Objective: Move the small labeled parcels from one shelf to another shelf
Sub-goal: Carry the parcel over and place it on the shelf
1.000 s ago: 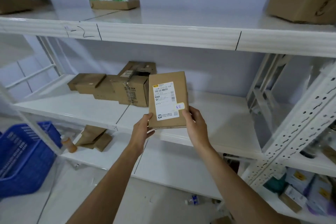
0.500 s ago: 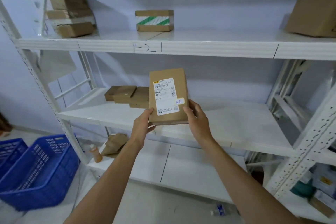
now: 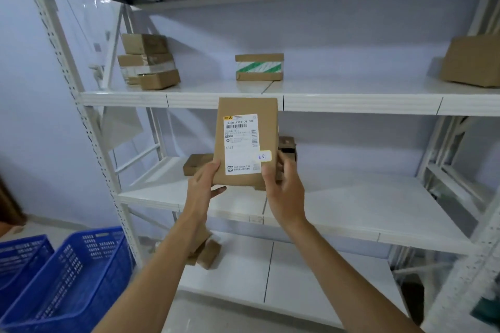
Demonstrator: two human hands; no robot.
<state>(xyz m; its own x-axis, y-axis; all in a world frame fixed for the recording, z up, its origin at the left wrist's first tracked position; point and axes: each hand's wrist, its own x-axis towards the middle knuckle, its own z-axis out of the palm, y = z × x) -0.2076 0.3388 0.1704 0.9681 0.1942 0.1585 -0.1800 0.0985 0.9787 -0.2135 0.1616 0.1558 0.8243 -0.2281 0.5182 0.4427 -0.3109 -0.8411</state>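
We hold the labeled parcel [image 3: 246,143] upright, left hand [image 3: 201,186] and right hand [image 3: 284,192] clamped on its bottom corners; lift straight to upper shelf [image 3: 216,100] above grip, keep level.

White shelving [image 3: 216,98] holds scattered cardboard boxes [image 3: 259,67].

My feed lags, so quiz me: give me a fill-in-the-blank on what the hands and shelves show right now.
1. The labeled parcel is held by ____ hands, left hand and right hand.
2. The large code printed on its white label reads ____.
3. The box with green-striped tape sits on the shelf ____ the held parcel.
4. The crates at lower left are ____ in colour.

Missing words: both; A313; above; blue
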